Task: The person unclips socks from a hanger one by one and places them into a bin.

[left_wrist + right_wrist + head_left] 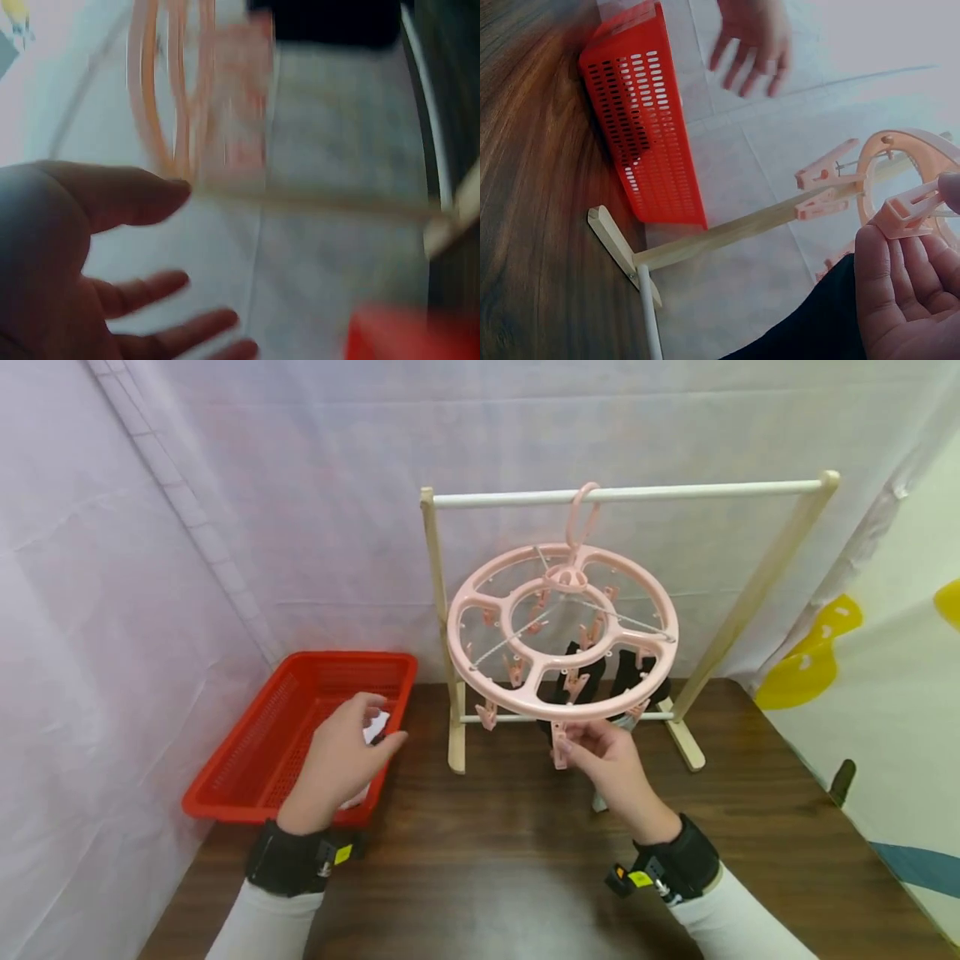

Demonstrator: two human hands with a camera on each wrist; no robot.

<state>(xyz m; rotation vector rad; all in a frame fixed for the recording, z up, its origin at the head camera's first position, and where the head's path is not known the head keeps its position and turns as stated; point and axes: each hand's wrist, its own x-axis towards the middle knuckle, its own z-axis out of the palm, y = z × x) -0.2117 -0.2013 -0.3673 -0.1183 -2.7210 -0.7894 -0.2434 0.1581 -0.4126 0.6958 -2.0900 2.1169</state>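
My right hand (611, 768) pinches a pink clothespin (559, 747) at the front rim of a round pink clip hanger (495, 689). The right wrist view shows that clothespin (900, 216) between the thumb and fingers. Dark cloth pieces (630, 672) hang from clips behind this hand, partly hidden by the ring. My left hand (337, 760) is above a red plastic basket (412, 681), thumb and fingers apart, with nothing seen in its grasp. A white cloth (377, 727) shows in the basket, mostly covered by the hand. In the blurred left wrist view the fingers (142, 195) are spread.
The hanger hooks over a white bar (675, 492) of a wooden stand (438, 585) on the brown table (480, 860). Several more pink clips dangle from the ring. White sheeting (330, 527) hangs behind and to the left.
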